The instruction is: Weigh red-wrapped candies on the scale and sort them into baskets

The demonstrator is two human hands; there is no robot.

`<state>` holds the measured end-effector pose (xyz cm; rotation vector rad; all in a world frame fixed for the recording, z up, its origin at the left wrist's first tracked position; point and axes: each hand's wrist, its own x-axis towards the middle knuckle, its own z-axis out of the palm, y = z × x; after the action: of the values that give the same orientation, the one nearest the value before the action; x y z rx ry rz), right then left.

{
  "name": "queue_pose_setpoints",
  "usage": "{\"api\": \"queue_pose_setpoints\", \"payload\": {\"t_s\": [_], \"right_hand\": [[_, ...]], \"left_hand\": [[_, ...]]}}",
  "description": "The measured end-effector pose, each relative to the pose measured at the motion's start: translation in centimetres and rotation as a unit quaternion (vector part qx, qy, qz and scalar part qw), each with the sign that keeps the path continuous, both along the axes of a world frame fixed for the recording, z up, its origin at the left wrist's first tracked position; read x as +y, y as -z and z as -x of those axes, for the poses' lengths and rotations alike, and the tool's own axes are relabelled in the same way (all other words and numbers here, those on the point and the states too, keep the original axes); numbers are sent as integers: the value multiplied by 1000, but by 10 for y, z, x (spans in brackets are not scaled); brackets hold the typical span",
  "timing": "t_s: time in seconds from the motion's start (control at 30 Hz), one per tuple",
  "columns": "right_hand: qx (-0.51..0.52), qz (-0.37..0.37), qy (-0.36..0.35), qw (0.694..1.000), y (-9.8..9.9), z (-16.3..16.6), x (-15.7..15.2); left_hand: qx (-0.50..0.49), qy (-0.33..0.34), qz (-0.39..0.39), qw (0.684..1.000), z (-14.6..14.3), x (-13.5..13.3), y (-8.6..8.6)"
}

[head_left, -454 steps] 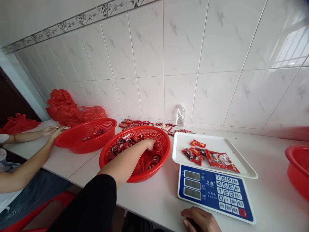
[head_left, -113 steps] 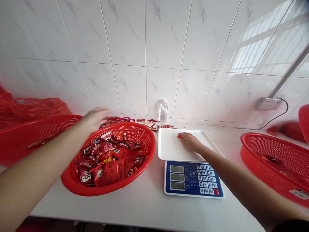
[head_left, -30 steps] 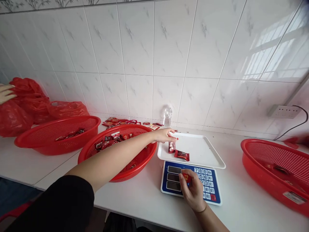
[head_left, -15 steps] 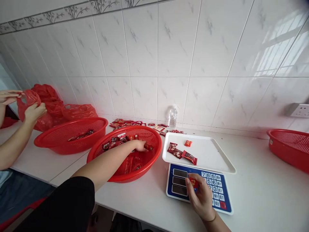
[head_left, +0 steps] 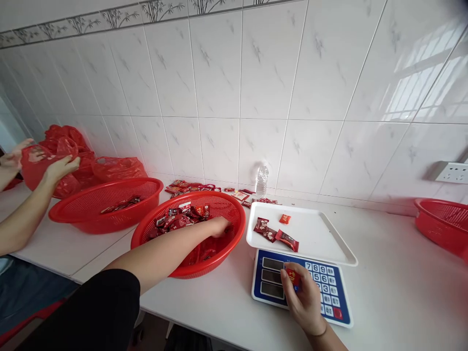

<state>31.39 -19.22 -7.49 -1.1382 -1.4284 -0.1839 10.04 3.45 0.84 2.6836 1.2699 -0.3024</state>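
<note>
My left hand (head_left: pixel 220 226) reaches down inside a red plastic basket (head_left: pixel 239 214), near its right wall. Its fingers are mostly hidden, so I cannot make out whether they hold anything. Red wrapped snacks (head_left: pixel 179 217) are heaped on the basket's left side. Over the blue keypad of a digital scale (head_left: pixel 272 290), my right hand (head_left: pixel 305 297) is closed on a small red snack packet (head_left: pixel 293 277) with yellow lettering. On the scale's white tray (head_left: pixel 318 231) lie a small orange-red packet (head_left: pixel 285 219) and several dark red packets (head_left: pixel 287 240).
Another red basket (head_left: pixel 84 219) stands at left, where a co-worker's hands (head_left: pixel 60 168) handle a red plastic bag (head_left: pixel 34 165). A clear bottle (head_left: pixel 262 180) and loose packets (head_left: pixel 183 185) line the wall. A third red basket (head_left: pixel 438 226) sits far right.
My left hand has moved slightly right and lower in the basket; the packet at its fingertips is now mostly hidden. The co-worker's hands have shifted with the bag. My right hand stays put.
</note>
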Motion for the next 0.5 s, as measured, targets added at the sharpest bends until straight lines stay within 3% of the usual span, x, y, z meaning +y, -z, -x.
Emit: {"api": "queue_pose_setpoints", "payload": {"t_s": [0.17,0.33,0.4,0.5], "right_hand": [[2,6,10,1000,1,0,1],[2,12,1,1000,0,0,1],[3,14,0,1000,-1,0,1],[-1,19,0,1000,0,0,1]], "left_hand": [[-93,-16,-4,996,7,10,-23],[-152,-94,71,981,11,13,-46],[-130,-91,95,983,7,8,-42],[-75,-67,90,991,-3,-1,-22]]}}
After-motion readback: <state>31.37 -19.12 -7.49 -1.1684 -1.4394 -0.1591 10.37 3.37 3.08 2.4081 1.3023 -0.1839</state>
